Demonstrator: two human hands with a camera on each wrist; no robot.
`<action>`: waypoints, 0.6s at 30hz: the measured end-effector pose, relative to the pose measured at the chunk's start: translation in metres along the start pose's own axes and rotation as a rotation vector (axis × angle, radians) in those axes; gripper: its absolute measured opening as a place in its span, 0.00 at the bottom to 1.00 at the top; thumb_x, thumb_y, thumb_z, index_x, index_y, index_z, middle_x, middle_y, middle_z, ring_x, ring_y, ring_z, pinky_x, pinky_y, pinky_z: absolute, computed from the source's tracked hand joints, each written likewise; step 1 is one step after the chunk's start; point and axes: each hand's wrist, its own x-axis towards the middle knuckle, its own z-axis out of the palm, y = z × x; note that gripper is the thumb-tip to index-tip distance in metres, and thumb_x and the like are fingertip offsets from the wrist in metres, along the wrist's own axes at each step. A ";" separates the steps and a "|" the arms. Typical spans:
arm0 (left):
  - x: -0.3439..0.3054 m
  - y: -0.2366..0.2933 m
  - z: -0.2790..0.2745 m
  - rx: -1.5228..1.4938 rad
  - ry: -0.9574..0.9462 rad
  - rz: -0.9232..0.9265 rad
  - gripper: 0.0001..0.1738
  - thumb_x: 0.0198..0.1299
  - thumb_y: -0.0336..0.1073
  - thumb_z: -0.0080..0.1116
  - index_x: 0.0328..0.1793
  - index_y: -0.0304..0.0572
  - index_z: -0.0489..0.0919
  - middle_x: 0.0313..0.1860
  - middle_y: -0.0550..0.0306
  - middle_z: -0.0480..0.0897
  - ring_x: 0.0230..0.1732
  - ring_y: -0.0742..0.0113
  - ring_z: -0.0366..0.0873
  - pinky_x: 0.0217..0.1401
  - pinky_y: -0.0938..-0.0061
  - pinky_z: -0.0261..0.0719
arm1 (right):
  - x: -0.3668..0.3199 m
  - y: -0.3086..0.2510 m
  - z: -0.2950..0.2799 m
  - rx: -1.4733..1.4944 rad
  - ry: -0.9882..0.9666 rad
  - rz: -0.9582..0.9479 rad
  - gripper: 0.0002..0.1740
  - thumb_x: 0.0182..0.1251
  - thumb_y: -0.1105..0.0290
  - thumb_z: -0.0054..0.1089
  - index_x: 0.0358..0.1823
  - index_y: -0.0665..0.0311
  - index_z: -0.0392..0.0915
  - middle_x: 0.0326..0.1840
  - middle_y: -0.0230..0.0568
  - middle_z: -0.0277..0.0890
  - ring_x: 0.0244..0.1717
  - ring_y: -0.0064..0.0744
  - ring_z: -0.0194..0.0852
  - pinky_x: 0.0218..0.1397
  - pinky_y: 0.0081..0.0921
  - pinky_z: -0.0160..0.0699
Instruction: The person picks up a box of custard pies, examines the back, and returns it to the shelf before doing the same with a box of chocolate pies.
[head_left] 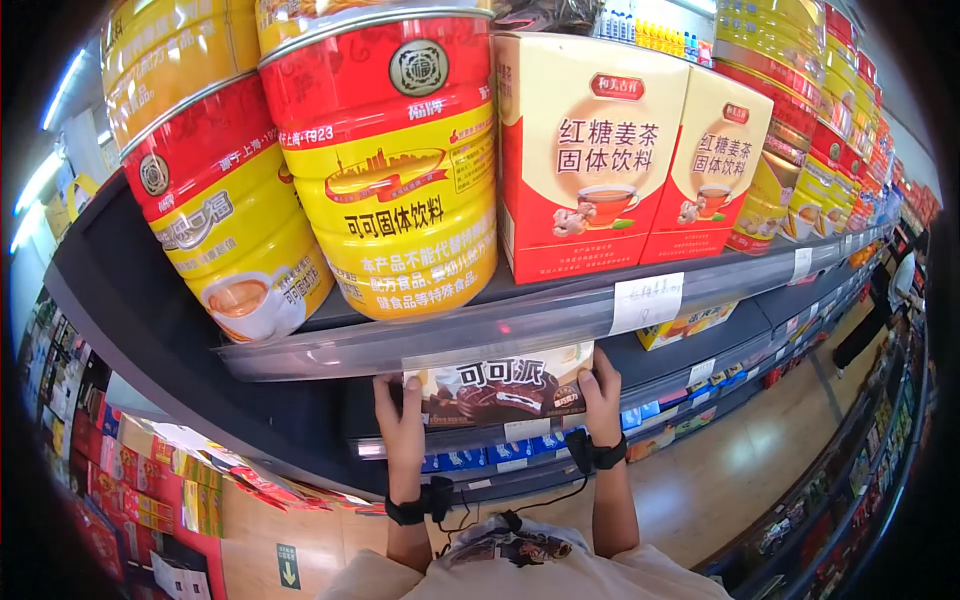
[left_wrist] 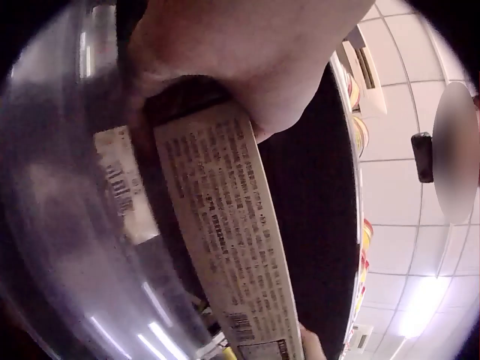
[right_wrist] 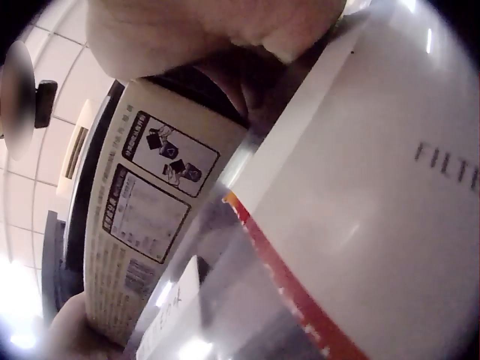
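Note:
A box with a picture of chocolate pies [head_left: 500, 392] is held level between both hands at the shelf below the large tins. My left hand [head_left: 402, 420] grips its left end, thumb on the front face. Round the right end my right hand [head_left: 603, 400] is curled, thumb also on the front. In the left wrist view a printed side of the box [left_wrist: 225, 217] shows under the left hand [left_wrist: 247, 52]. The right wrist view has the right hand [right_wrist: 217, 30] over the box's printed side [right_wrist: 150, 202]; its fingertips are partly hidden.
Large yellow and red tins [head_left: 400, 170] and ginger tea boxes [head_left: 600, 150] stand on the shelf above, behind a clear edge strip [head_left: 560, 330] with price tags. Blue packs [head_left: 455, 460] sit lower down. A white box [right_wrist: 375, 150] is close beside the right hand. Another person [head_left: 895, 295] stands in the aisle.

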 end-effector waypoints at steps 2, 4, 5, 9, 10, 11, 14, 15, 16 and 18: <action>-0.014 0.011 0.000 -0.007 0.001 0.017 0.13 0.68 0.34 0.54 0.54 0.38 0.69 0.44 0.59 0.71 0.48 0.72 0.68 0.55 0.77 0.66 | -0.003 -0.001 -0.003 0.128 0.014 0.025 0.27 0.68 0.64 0.53 0.61 0.78 0.70 0.49 0.46 0.79 0.49 0.29 0.75 0.56 0.26 0.72; -0.025 0.018 0.002 -0.064 -0.007 0.063 0.14 0.67 0.34 0.54 0.55 0.38 0.68 0.45 0.59 0.70 0.49 0.72 0.67 0.57 0.76 0.65 | -0.006 0.006 -0.011 0.237 -0.016 0.063 0.30 0.68 0.62 0.53 0.64 0.78 0.67 0.57 0.45 0.75 0.56 0.29 0.71 0.62 0.25 0.67; -0.029 0.015 -0.003 -0.065 -0.038 0.048 0.20 0.64 0.34 0.56 0.58 0.39 0.65 0.46 0.58 0.69 0.49 0.70 0.67 0.57 0.74 0.65 | -0.006 0.008 -0.012 0.292 -0.009 0.079 0.30 0.68 0.62 0.53 0.65 0.78 0.67 0.58 0.45 0.74 0.57 0.29 0.70 0.63 0.25 0.66; -0.050 0.024 -0.014 -0.061 -0.221 0.147 0.38 0.55 0.39 0.68 0.64 0.40 0.55 0.52 0.53 0.66 0.54 0.66 0.67 0.60 0.69 0.66 | -0.003 0.013 -0.023 0.432 -0.121 0.185 0.33 0.68 0.62 0.53 0.68 0.76 0.63 0.61 0.43 0.72 0.60 0.29 0.69 0.66 0.24 0.64; -0.054 0.027 -0.016 -0.067 -0.243 0.168 0.41 0.53 0.41 0.70 0.65 0.40 0.55 0.54 0.52 0.65 0.56 0.64 0.67 0.62 0.67 0.65 | -0.003 0.013 -0.024 0.467 -0.149 0.204 0.33 0.68 0.62 0.54 0.69 0.76 0.63 0.61 0.43 0.73 0.61 0.30 0.69 0.66 0.24 0.64; -0.059 0.033 -0.017 -0.074 -0.265 0.189 0.43 0.51 0.42 0.71 0.65 0.40 0.54 0.55 0.51 0.64 0.58 0.63 0.66 0.63 0.66 0.64 | -0.003 0.014 -0.026 0.559 -0.172 0.272 0.35 0.66 0.63 0.58 0.70 0.74 0.61 0.62 0.42 0.73 0.62 0.31 0.70 0.67 0.26 0.65; -0.081 0.035 -0.017 -0.148 -0.253 0.327 0.61 0.41 0.58 0.78 0.71 0.38 0.50 0.60 0.46 0.62 0.63 0.55 0.62 0.69 0.57 0.57 | -0.015 0.017 -0.024 0.681 -0.223 0.279 0.39 0.62 0.64 0.65 0.70 0.73 0.60 0.62 0.43 0.73 0.62 0.33 0.71 0.66 0.29 0.68; -0.085 0.039 -0.020 -0.162 -0.235 0.340 0.61 0.40 0.60 0.77 0.71 0.37 0.52 0.60 0.45 0.63 0.63 0.55 0.62 0.69 0.58 0.57 | -0.015 0.011 -0.019 0.734 -0.279 0.275 0.42 0.57 0.63 0.71 0.70 0.71 0.61 0.63 0.43 0.73 0.62 0.33 0.72 0.65 0.31 0.70; -0.090 0.044 -0.023 -0.172 -0.218 0.349 0.62 0.39 0.61 0.77 0.71 0.36 0.53 0.59 0.44 0.64 0.63 0.54 0.62 0.69 0.58 0.56 | -0.015 0.007 -0.015 0.750 -0.298 0.302 0.43 0.56 0.62 0.73 0.70 0.71 0.61 0.63 0.44 0.73 0.62 0.35 0.73 0.65 0.32 0.71; -0.094 0.059 -0.026 -0.166 -0.185 0.418 0.61 0.40 0.61 0.76 0.72 0.35 0.55 0.61 0.41 0.64 0.64 0.53 0.63 0.70 0.57 0.57 | -0.017 -0.001 -0.004 0.786 -0.331 0.361 0.46 0.54 0.59 0.75 0.69 0.71 0.60 0.63 0.46 0.73 0.61 0.37 0.74 0.65 0.34 0.74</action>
